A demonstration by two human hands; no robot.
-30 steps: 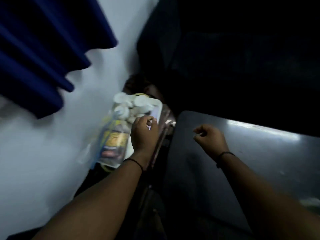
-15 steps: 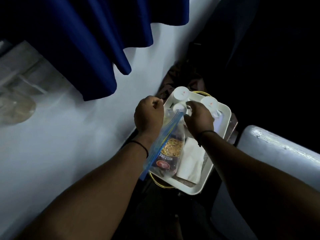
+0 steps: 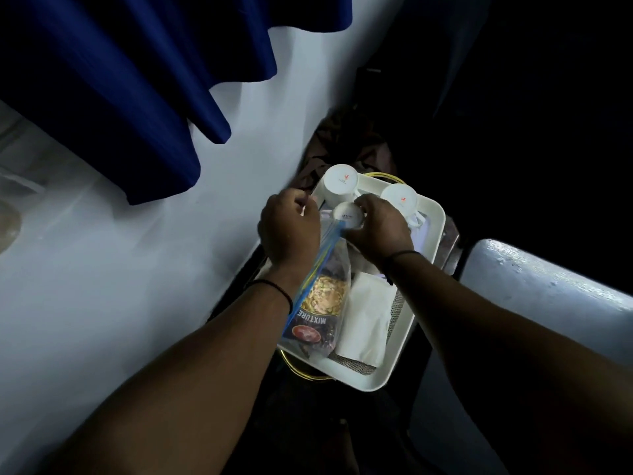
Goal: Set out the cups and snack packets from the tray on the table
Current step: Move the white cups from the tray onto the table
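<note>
Cups are seen upside down at the far end of a cream tray (image 3: 394,375): one large cup (image 3: 340,182) at the far left corner, a second cup (image 3: 399,199) to its right, and a smaller cup (image 3: 348,216) nearer the person, between the hands. The smaller cup is gripped by the right hand (image 3: 380,228), whose fingers are curled around its side. A clear zip bag (image 3: 317,303) holding a snack packet labelled "MIXTURE" is pinched at its top by the closed left hand (image 3: 289,231); the bag is hung over the tray's left side. A folded white napkin (image 3: 366,317) is laid in the tray beside the bag. A pale table edge (image 3: 548,282) is visible to the right, well apart from the tray. A blue curtain (image 3: 137,80) is hung at upper left.
</note>
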